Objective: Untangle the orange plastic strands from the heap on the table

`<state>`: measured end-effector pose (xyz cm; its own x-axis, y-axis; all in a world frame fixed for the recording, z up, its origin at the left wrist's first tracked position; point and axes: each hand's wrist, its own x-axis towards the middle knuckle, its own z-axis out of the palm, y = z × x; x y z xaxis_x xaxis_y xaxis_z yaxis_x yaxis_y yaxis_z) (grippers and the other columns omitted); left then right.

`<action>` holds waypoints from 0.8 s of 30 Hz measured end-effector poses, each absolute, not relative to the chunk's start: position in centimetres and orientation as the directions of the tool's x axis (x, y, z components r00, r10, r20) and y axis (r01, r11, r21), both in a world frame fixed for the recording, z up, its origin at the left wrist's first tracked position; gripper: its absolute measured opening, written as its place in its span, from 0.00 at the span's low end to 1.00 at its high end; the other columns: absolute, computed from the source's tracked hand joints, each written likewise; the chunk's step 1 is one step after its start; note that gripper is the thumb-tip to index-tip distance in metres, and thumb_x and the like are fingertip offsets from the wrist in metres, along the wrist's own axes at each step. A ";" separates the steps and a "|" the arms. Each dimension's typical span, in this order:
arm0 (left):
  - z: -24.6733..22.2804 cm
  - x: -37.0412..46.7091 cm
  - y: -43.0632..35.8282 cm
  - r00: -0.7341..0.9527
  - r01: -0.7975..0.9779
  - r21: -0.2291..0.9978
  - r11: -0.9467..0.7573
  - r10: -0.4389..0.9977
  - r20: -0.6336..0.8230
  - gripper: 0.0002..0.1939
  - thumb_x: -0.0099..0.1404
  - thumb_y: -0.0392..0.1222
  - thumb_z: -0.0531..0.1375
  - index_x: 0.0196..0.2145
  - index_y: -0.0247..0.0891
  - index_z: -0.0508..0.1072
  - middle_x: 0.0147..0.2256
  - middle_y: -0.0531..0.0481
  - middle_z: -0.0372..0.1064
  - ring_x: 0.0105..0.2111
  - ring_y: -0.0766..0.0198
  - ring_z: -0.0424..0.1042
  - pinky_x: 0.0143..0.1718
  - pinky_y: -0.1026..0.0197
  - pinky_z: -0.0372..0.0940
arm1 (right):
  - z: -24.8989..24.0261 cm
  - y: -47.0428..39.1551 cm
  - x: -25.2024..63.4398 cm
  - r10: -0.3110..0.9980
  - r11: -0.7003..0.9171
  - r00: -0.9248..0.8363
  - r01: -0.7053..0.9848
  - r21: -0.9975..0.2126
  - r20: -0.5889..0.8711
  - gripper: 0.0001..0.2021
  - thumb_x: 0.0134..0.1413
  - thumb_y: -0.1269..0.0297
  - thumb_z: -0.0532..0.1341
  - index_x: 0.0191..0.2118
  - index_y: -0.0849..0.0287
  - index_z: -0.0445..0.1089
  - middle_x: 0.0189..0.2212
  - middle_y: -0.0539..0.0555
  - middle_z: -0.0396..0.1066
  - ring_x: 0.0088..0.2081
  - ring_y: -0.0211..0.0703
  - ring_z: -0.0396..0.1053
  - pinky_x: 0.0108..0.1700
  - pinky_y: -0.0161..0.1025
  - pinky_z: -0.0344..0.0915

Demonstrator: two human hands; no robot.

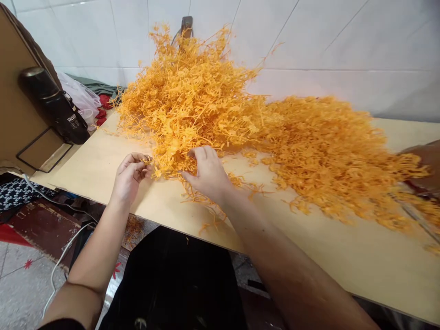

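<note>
A tall, tangled heap of thin orange plastic-looking strands (pixel 192 101), with small star-like or flower-like ends, lies on the pale table (pixel 92 169). At the heap's front left edge, my left hand (pixel 129 176) is closed, with a small orange piece (pixel 147 160) pinched at its fingertips. My right hand (pixel 209 172) reaches into the front of the heap, its thumb and fingers curved around some strands. Part of its fingers is hidden among them. Loose strands (pixel 209 215) trail below my right hand toward the table's front edge.
A second orange heap (pixel 319 151) spreads to the right, blurred at its far end. On the left stand a black vacuum flask (pixel 53 105) and a cardboard box (pixel 17 87). A plastic bag (pixel 77 91) lies behind them. White tiles (pixel 309 41) form the back wall.
</note>
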<state>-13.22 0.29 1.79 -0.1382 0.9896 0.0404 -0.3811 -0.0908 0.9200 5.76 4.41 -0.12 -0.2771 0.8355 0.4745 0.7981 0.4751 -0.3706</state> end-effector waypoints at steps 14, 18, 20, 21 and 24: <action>1.0 -11.2 -1.6 -0.066 -0.406 0.911 -0.071 0.997 0.049 0.20 0.44 0.48 0.68 0.27 0.35 0.64 0.19 0.60 0.60 0.16 0.78 0.62 0.19 0.72 0.55 | 1.2 -0.7 2.8 0.937 0.350 -0.162 0.420 -0.837 0.311 0.18 0.56 0.47 0.49 0.31 0.58 0.62 0.28 0.56 0.66 0.33 0.44 0.65 0.37 0.45 0.64; 0.8 -9.6 -2.9 0.042 -0.456 0.888 0.057 0.998 -0.043 0.19 0.45 0.46 0.68 0.29 0.36 0.64 0.19 0.61 0.59 0.16 0.77 0.61 0.18 0.71 0.53 | 0.8 1.2 2.7 0.958 0.191 -0.234 0.095 -0.977 0.164 0.23 0.48 0.39 0.53 0.26 0.57 0.62 0.24 0.51 0.65 0.30 0.38 0.64 0.34 0.39 0.63; 0.5 -9.0 -3.3 0.075 -0.487 0.867 0.104 0.994 -0.077 0.18 0.47 0.45 0.67 0.32 0.36 0.65 0.20 0.60 0.60 0.17 0.77 0.60 0.19 0.71 0.52 | 0.7 1.5 2.6 0.954 0.197 -0.233 0.005 -0.980 0.190 0.22 0.44 0.39 0.57 0.26 0.57 0.64 0.26 0.51 0.67 0.33 0.39 0.66 0.38 0.39 0.64; 0.4 -8.9 -3.4 0.085 -0.500 0.857 0.121 0.992 -0.091 0.17 0.48 0.44 0.66 0.33 0.36 0.65 0.21 0.59 0.59 0.17 0.77 0.60 0.18 0.70 0.52 | 0.6 1.5 2.6 0.954 0.200 -0.228 -0.010 -0.980 0.197 0.22 0.44 0.40 0.58 0.26 0.57 0.65 0.28 0.51 0.68 0.34 0.39 0.66 0.40 0.39 0.64; 0.3 -8.9 -3.5 0.137 -0.507 0.841 0.190 0.981 -0.139 0.13 0.52 0.41 0.62 0.34 0.35 0.65 0.19 0.58 0.56 0.18 0.76 0.58 0.18 0.71 0.49 | 0.2 1.3 2.9 0.950 0.233 -0.215 0.013 -0.972 0.224 0.21 0.47 0.42 0.57 0.26 0.58 0.68 0.30 0.52 0.69 0.38 0.40 0.67 0.46 0.41 0.62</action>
<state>-8.90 -3.50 0.25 0.1366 0.9808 -0.1390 -0.5069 0.1898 0.8408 2.94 1.32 0.22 -0.2151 0.9505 0.2244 0.0130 0.2325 -0.9725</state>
